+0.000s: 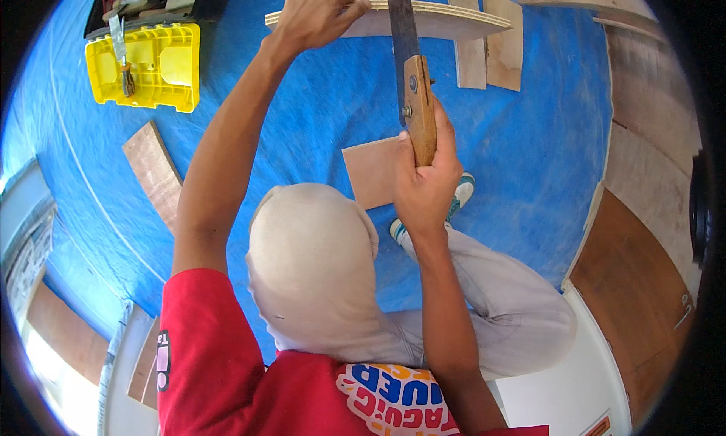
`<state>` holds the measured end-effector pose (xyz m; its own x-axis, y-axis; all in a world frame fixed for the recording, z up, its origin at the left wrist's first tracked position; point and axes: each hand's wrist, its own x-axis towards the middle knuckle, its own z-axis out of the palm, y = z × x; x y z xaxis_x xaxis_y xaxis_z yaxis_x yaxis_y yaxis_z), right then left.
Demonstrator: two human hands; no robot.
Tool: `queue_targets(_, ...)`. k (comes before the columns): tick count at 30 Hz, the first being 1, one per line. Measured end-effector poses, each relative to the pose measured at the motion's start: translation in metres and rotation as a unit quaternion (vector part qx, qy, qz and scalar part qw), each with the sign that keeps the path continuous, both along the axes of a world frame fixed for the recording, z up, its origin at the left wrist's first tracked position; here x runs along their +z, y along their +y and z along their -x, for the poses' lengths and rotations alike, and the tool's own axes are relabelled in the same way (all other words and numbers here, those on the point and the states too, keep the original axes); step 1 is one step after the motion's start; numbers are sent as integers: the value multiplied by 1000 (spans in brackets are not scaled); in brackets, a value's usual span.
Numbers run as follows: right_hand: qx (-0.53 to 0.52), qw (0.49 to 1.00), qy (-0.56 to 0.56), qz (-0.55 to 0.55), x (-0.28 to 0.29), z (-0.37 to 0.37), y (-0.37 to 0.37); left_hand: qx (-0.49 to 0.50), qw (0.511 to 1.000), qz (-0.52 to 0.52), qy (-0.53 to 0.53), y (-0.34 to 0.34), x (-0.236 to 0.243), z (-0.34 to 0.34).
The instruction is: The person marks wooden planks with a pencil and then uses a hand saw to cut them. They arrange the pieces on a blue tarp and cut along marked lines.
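A handsaw (421,111) with a wooden handle and a dark blade is gripped in my right hand (427,190). Its blade points away from me and lies across the upper edge of a plywood board (446,20). The board stands on edge, with its layered side facing up. My left hand (316,18) holds this board near its left end, fingers bent over the top edge. How deep the blade sits in the wood I cannot tell. Below the saw, a square piece of plywood (370,171) lies on the blue sheet, partly covered by my right hand.
Two plywood strips (505,43) lie at the far right. A yellow tray (181,65) with a scraper-like tool (127,77) sits at the far left beside a dark toolbox (98,16). Another plywood piece (153,164) lies left of my arm. Blue sheeting (537,186) covers the floor.
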<state>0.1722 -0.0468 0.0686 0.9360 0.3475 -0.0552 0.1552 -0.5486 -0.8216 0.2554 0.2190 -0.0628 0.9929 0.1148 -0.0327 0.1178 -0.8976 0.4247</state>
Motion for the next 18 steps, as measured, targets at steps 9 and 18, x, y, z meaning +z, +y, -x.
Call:
queue_targets(9, -14, 999, 41, 8, -26, -9, 7, 73, 994, 73, 32, -3, 21, -8)
queue_targets(18, -13, 999, 32, 3, -23, -4, 9, 71, 994, 87, 4, -5, 25, -8)
